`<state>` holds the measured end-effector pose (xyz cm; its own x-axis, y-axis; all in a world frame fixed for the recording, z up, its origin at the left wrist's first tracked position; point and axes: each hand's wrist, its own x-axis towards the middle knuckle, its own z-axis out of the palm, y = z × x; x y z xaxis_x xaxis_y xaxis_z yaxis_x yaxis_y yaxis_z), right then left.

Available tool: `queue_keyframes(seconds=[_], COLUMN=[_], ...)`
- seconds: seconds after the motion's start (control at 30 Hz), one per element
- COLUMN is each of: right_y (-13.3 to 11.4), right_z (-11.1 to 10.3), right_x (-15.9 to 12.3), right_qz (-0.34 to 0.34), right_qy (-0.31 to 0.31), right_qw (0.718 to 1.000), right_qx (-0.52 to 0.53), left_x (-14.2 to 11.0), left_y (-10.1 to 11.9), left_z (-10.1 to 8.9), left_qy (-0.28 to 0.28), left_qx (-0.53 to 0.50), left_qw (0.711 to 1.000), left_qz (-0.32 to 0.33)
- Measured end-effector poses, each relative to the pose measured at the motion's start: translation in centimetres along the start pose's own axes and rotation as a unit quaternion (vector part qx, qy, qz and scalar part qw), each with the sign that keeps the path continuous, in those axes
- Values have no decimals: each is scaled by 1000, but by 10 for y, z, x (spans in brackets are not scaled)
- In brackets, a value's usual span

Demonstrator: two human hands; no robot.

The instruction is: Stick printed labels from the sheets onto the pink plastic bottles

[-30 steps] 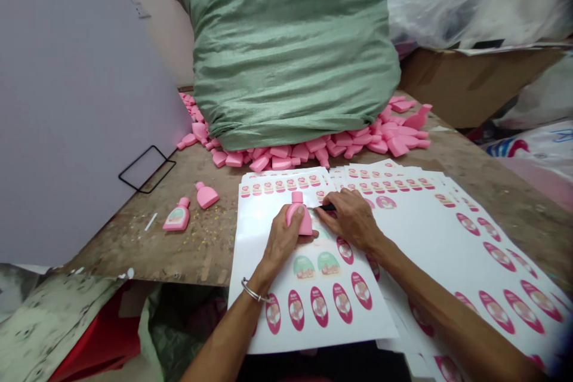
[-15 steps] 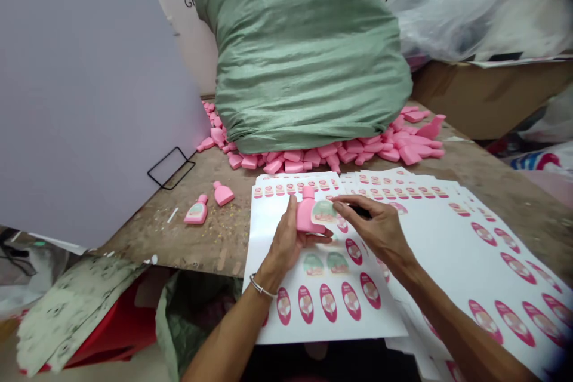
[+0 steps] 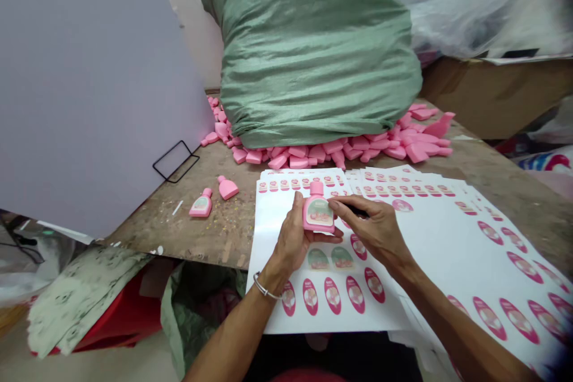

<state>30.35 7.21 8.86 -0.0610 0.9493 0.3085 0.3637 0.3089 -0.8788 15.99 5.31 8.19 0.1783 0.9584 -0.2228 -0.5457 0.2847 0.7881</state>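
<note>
My left hand (image 3: 293,239) holds a small pink bottle (image 3: 317,212) upright over a white sticker sheet (image 3: 322,262). A green and pink label now lies on the bottle's front. My right hand (image 3: 373,228) touches the bottle's right edge with its fingertips and grips a thin dark tool (image 3: 358,211), mostly hidden under the fingers. More sticker sheets (image 3: 452,221) fan out to the right under my right forearm.
A big green sack (image 3: 313,48) stands at the back with a heap of pink bottles (image 3: 340,152) around its base. Two pink bottles (image 3: 210,197) lie on the worn table at the left. A white board (image 3: 85,83) leans at the left, a cardboard box (image 3: 492,92) at the right.
The right hand lifted a green label from the sheet, carried it to the bottle and laid it on the front. The left hand tilted the bottle up from the sheet.
</note>
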Motion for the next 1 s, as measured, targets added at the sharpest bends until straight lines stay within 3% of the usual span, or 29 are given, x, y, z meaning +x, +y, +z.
queue_keyframes(seconds=[0.27, 0.63, 1.0], right_y=[1, 3, 7], right_z=[1, -4, -2], right_x=[1, 4, 5], right_qz=[-2, 55, 30], right_qy=[-1, -31, -34], right_qw=[1000, 997, 999], right_qx=[5, 50, 22], left_x=[1, 2, 1], left_y=[1, -2, -2], left_z=[-1, -1, -2], left_qy=[-3, 0, -8], left_qx=[1, 3, 10], left_qw=[1000, 1000, 1000], left_qz=[-8, -12, -15])
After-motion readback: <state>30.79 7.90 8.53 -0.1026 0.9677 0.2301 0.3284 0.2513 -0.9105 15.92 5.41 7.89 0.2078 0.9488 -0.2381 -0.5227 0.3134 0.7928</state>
